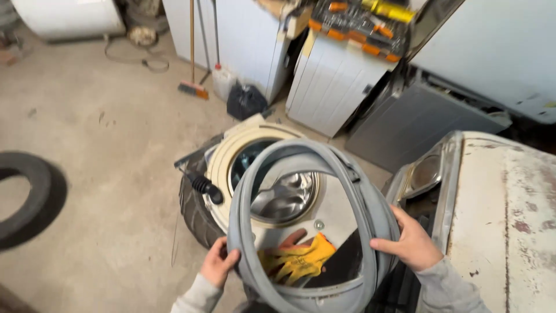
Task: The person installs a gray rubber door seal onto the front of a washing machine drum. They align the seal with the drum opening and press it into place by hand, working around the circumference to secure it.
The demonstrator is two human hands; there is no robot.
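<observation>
I hold a large grey rubber door gasket ring (359, 191) upright in front of me. My left hand (219, 264) grips its lower left edge, and my right hand (410, 240) grips its right side. Through the ring I see a cream washing machine tub (223, 159) with a shiny steel drum (286, 194) inside, lying on a black tyre (194, 211). A pair of yellow work gloves (298, 258) rests on the tub's front below the drum opening.
A second black tyre (26, 194) lies on the concrete floor at left. White appliances (333, 81), a broom (192, 87), a black bag (246, 101) and an orange tool tray (359, 26) stand at the back. A worn white machine (504, 214) is at right.
</observation>
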